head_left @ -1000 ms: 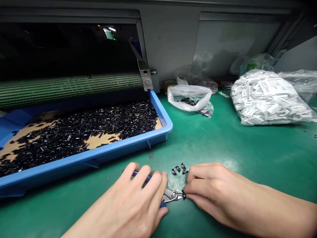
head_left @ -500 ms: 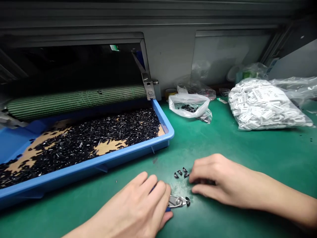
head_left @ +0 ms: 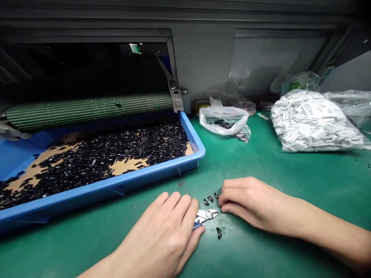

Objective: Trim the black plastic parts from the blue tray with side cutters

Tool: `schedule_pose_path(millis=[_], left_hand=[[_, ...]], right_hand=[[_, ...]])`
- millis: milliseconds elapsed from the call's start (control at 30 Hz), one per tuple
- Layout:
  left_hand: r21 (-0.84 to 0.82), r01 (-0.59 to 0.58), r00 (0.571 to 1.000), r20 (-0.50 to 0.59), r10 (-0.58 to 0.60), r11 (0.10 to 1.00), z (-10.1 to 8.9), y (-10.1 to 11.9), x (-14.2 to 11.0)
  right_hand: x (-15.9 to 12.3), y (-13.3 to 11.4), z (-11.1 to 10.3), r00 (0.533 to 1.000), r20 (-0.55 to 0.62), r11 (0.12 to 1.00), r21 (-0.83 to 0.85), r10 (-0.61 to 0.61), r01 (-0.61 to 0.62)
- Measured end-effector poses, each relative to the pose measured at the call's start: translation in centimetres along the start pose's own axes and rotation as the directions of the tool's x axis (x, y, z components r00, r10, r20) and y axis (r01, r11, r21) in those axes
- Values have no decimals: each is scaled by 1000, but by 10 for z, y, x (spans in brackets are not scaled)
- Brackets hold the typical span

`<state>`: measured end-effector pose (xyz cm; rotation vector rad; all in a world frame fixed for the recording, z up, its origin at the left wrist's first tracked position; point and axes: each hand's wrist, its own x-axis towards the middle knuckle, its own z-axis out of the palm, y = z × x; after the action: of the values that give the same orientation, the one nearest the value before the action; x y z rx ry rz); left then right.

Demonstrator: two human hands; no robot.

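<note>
My left hand [head_left: 171, 227] is wrapped round a pair of blue-handled cutting nippers [head_left: 207, 214], whose jaws stick out to the right, slightly apart. Just below the jaws, a small black crescent-shaped part [head_left: 219, 233] lies loose on the green mat. Three similar pieces sit close together above the jaws, one of them a black curved piece [head_left: 210, 199]. Beside them, my right hand [head_left: 246, 202] is closed with its fingertips pinched near the mat. Whatever those fingertips hold is hidden.
A blue tray [head_left: 162, 172] full of small black parts stands at left under a green conveyor belt [head_left: 95, 110]. Further back are an open plastic bag [head_left: 228, 125] with black parts and a large bag of white pieces [head_left: 315, 123].
The nippers have moved up and away from the crescent-shaped part, which now lies free. My right fingers have closed over the place where another black piece lay.
</note>
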<state>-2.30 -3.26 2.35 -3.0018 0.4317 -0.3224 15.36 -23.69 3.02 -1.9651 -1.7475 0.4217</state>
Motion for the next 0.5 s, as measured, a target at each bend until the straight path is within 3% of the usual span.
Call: schedule_pose_path(millis=[133, 267, 500], left_hand=[[-1, 11, 1000, -23, -11, 1000, -3, -1, 1], [139, -25, 992, -119, 42, 990, -14, -9, -4], [185, -17, 995, -97, 35, 983, -19, -7, -12]], right_hand=[[-1, -1, -7, 998, 52, 999, 46, 22, -24], [-5, 0, -12, 996, 83, 999, 33, 32, -34], [-3, 0, -11, 997, 81, 1000, -10, 20, -19]])
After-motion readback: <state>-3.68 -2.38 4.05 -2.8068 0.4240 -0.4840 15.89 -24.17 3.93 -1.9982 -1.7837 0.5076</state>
